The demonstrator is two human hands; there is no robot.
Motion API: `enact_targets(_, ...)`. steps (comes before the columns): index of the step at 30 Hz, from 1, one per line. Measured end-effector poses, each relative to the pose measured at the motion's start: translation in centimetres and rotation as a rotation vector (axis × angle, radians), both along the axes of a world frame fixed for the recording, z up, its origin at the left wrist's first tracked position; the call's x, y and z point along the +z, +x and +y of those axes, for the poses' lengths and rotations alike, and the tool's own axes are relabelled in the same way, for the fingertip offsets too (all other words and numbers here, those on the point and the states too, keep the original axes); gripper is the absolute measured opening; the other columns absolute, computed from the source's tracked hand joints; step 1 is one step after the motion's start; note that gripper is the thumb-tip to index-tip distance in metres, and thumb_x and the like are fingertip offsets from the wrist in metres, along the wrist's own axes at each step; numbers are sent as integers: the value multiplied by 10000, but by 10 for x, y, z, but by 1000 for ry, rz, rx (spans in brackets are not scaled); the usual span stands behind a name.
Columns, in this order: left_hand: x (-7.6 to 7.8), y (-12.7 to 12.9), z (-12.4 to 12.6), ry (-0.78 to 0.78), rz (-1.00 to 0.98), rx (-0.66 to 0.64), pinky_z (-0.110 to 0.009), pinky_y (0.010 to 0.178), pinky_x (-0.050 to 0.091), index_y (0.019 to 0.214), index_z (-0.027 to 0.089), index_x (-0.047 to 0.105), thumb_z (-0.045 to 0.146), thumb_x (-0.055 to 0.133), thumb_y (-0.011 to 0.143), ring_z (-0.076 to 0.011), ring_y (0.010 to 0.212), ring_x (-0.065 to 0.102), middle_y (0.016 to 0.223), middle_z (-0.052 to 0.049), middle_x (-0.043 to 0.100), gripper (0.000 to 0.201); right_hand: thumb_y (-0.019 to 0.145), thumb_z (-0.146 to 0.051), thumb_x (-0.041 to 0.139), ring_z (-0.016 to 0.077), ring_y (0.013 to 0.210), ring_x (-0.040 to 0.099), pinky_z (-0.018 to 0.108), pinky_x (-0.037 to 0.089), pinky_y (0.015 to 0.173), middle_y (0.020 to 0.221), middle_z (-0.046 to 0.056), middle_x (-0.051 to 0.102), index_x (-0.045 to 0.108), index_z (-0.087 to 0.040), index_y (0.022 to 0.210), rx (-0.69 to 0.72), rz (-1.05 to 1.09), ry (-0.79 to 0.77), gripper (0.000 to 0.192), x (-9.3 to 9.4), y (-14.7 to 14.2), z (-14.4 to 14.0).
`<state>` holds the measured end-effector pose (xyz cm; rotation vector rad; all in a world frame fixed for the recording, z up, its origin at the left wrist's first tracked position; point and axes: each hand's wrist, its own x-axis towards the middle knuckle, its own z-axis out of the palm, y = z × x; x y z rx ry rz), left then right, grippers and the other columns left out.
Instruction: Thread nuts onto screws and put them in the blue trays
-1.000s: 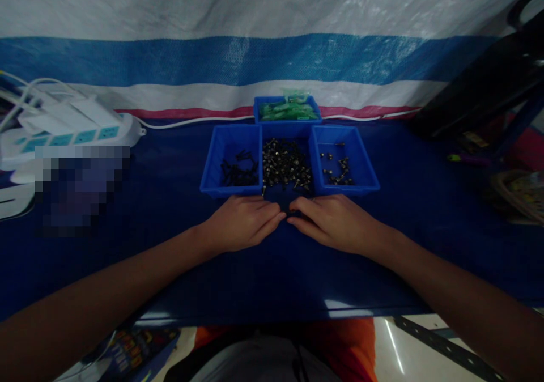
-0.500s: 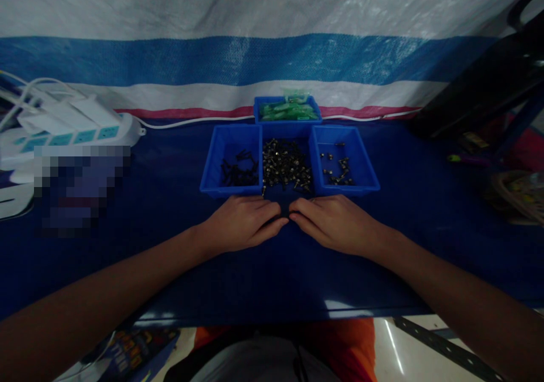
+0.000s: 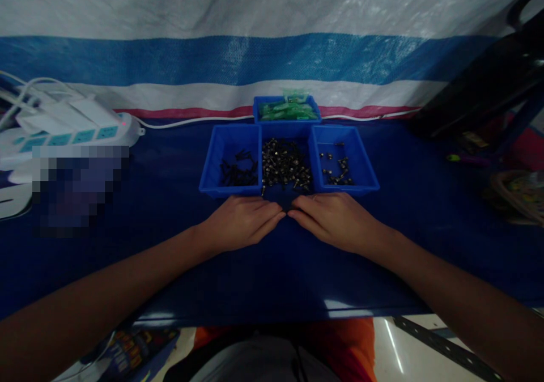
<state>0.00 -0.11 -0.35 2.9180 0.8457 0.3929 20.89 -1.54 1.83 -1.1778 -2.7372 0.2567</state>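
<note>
Both hands flat (fingertips meeting) nr trays.

Dark blue table carrying three blue trays of screws; behind those, a tray of green bags; far left of them, a white power strip.

Both forearms are bare and sleeveless, with an orange garment and grey trousers showing below.
</note>
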Motion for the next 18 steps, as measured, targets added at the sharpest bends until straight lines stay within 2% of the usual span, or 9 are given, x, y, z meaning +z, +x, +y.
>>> enact_targets(5,-2,0,1,48,28,8,-230,574,420,818,151,543,294,279,929,-121,608,547,646,-5,561,320,897,-342,381,135,677,594,235,362,590,769,20,627,482,-164,1019,-22,57,-23,238,0,1,-1)
enact_targets(12,0,0,0,-7,41,11,-227,606,426,835,155,545,302,281,927,-118,633,553,675,-8,574,316,919,-299,326,129,690,584,242,348,608,767,18,623,522,-175,906,39,-5,-16,232,0,0,-1)
enact_targets(18,-1,0,-1,-44,-41,29,-190,580,417,974,171,509,320,382,893,-95,649,557,731,12,585,211,929,-303,297,123,660,569,245,329,594,729,14,610,520,-169,880,36,-26,4,265,-2,-2,-1)
